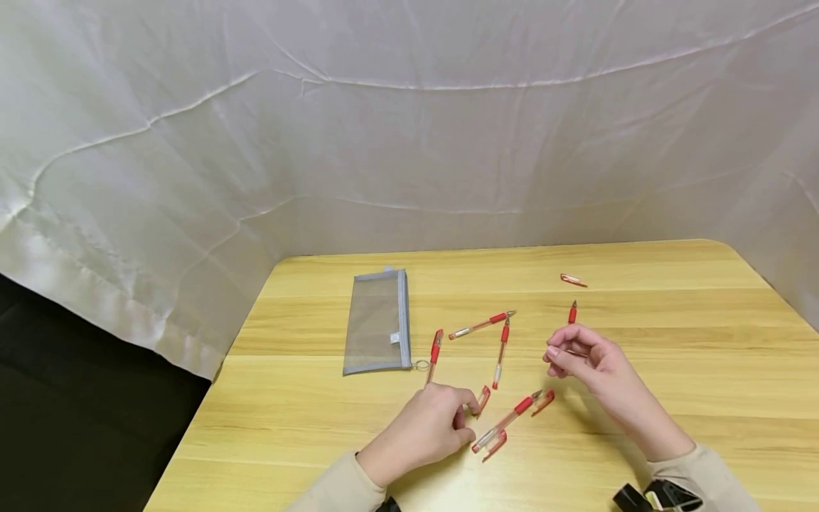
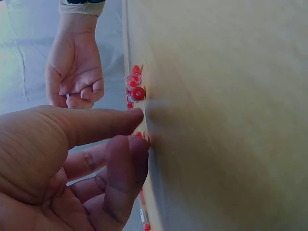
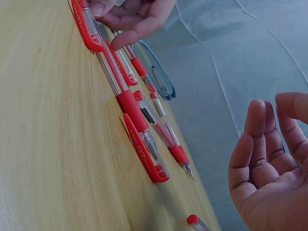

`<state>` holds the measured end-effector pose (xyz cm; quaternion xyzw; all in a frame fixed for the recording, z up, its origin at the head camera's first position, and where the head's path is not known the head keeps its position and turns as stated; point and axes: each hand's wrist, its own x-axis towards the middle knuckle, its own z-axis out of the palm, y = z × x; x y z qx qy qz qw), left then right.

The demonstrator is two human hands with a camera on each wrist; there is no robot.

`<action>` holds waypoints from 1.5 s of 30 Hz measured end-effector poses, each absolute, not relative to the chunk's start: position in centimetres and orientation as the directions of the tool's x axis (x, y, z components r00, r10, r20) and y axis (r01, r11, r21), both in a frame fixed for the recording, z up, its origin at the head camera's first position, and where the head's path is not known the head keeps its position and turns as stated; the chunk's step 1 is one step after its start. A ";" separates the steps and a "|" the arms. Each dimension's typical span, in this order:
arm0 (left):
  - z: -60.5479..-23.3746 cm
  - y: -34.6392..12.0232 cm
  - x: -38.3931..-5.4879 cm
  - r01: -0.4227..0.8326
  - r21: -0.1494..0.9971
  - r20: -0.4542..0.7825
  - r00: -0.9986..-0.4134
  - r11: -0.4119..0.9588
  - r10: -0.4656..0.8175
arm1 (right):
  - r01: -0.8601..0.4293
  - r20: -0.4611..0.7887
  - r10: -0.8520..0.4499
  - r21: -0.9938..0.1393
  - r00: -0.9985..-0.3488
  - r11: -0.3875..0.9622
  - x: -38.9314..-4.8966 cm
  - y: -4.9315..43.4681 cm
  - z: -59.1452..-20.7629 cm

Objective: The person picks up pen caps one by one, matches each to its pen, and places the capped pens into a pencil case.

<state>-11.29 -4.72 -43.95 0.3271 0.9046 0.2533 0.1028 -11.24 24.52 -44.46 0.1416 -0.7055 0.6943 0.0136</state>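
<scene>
My left hand (image 1: 430, 424) hovers low over the table with thumb and forefinger bent toward each other, a gap between them and nothing seen held. Its forefinger is next to a loose red pen cap (image 1: 484, 400); whether they touch I cannot tell. Beside its thumb lies an uncapped red gel pen (image 1: 507, 422), with one pen cap (image 1: 495, 446) by its rear end and another pen cap (image 1: 544, 403) near its tip. My right hand (image 1: 585, 359) is raised, fingers loosely curled and holding nothing. It partly hides a red pen (image 1: 572, 313) behind it.
A grey mesh zip pouch (image 1: 376, 323) lies flat at the left. Between the pouch and my right hand are more red pens, one slanted (image 1: 480, 325) and one upright in view (image 1: 502, 352). Another pen (image 1: 435, 355) is partly behind my left hand. A pen cap (image 1: 574, 280) lies farther back.
</scene>
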 end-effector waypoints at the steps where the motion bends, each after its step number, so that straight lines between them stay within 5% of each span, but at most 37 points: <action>1: -44.0 -4.7 -11.3 0.541 0.517 -0.021 -0.767 0.663 0.642 | -0.217 0.214 -0.182 -0.976 -0.960 -0.006 -11.2 24.5 -44.5; 45: -43.8 -4.3 -10.5 0.598 0.512 0.006 -0.720 0.617 0.693 | -0.225 0.218 -0.186 -0.974 -0.958 0.019 -11.2 24.7 -44.4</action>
